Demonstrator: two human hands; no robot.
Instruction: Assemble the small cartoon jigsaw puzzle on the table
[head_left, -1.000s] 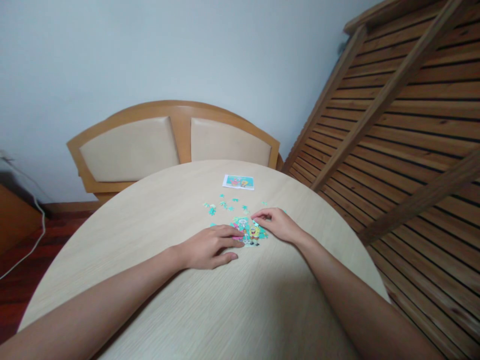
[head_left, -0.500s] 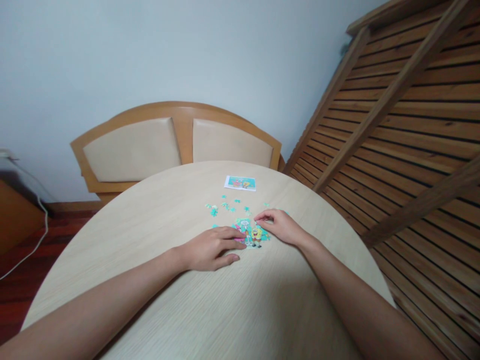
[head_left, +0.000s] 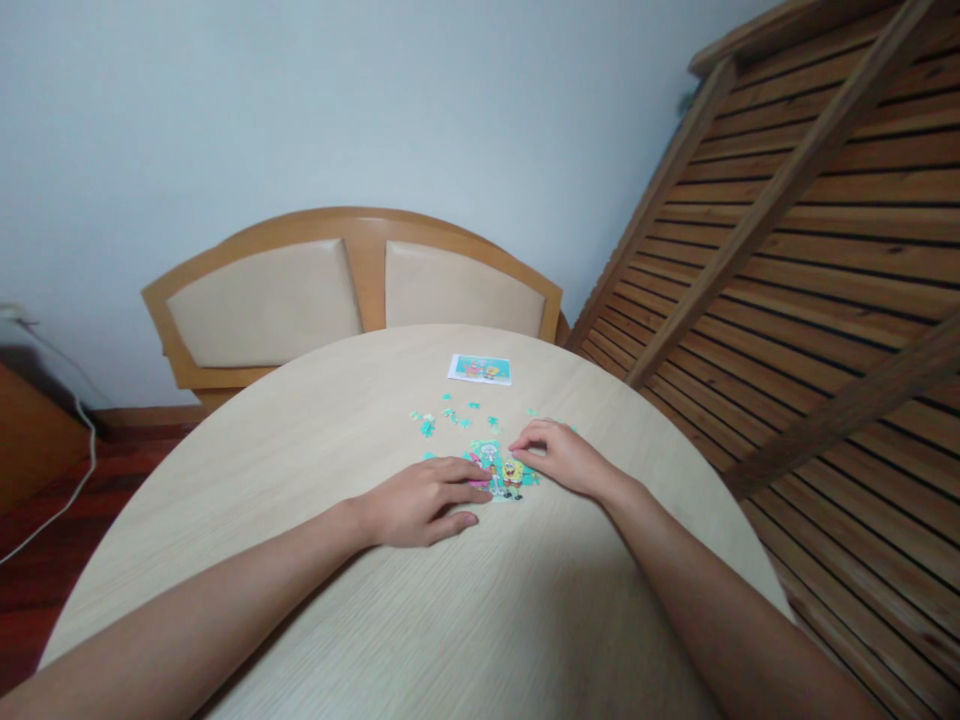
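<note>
A partly joined jigsaw puzzle (head_left: 491, 480) with cartoon figures on a teal ground lies flat on the round table. Across its left side rests my left hand (head_left: 427, 498), palm down with the fingers stretched out, covering part of the picture. My right hand (head_left: 559, 452) is at the puzzle's upper right edge. Its thumb and fingertips are pinched together on a small puzzle piece, mostly hidden by the fingers. Several loose teal puzzle pieces (head_left: 427, 427) are scattered beyond the puzzle, and a few lie close to my right hand.
A card with the cartoon picture (head_left: 481, 369) lies farther back on the pale wooden table (head_left: 337, 620). Behind the table stands a wooden headboard with cream panels (head_left: 270, 305). A slatted wooden frame (head_left: 810, 250) leans at the right. A white cable (head_left: 75, 490) hangs at the left.
The view has tilted very slightly. My right fingertips have shifted a little at the puzzle's upper right edge; my left hand stays in place on the puzzle.
</note>
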